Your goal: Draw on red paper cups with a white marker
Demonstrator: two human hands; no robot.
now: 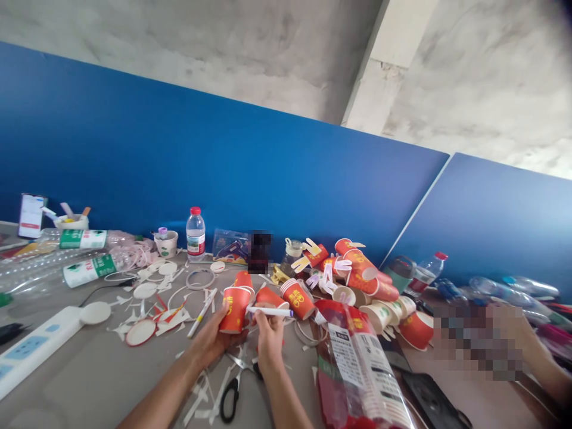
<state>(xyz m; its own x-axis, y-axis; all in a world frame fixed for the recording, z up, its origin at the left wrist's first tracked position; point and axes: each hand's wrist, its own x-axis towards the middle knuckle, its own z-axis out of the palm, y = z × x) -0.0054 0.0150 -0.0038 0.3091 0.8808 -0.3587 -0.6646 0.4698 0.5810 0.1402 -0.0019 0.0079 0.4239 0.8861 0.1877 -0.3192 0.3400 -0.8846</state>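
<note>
In the head view my left hand [217,333] is wrapped round a red paper cup [236,311] with yellow lettering, tilted a little. My right hand [270,339] grips a white marker [277,311] with a purple end. The marker's other end points at the cup's right side; whether it touches I cannot tell. Just behind stand more red cups [298,298]. Below my hands lie black-handled scissors [230,398], partly hidden by my right wrist. A second marker [203,313], with a yellow-green end, lies left of my left hand.
Paper scraps and cut discs [140,332] litter the left side, near a white power strip [38,342]. A plastic sleeve of cups [357,369] lies at right, before a heap of red cups [364,268]. Bottles [195,235] stand along the blue partition [250,161]. Another person's arm [536,351] reaches in at far right.
</note>
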